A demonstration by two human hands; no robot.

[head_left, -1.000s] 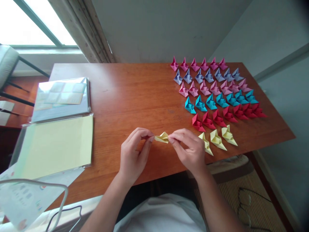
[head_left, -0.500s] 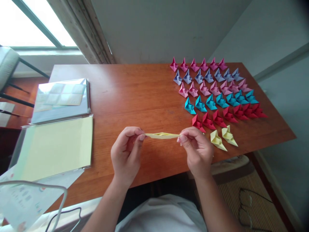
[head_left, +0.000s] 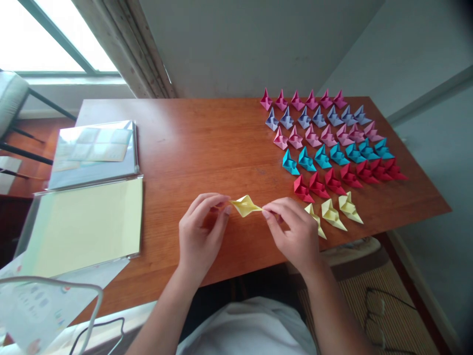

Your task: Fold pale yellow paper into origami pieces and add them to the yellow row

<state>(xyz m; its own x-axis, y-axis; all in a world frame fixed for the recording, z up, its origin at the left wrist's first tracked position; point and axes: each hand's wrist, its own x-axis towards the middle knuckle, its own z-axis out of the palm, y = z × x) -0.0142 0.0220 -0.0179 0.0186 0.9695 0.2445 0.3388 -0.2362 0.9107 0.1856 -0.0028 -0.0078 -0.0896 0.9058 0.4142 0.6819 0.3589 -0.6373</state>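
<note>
Yellow boat [head_left: 245,206] between two hands [head_left: 199,231]

The yellow origami boat [head_left: 244,206], its middle spread, hangs pinched between fingers [head_left: 219,200] over the bench [head_left: 207,167], tips pointing toward nine and three o'clock.

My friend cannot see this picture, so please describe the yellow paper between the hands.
On the brown table, find the nearest row, of yellow folded shapes. Left of it, the yellow paper is pinched at its ends by left hand and right hand. Unlike that row, it is held.
</note>
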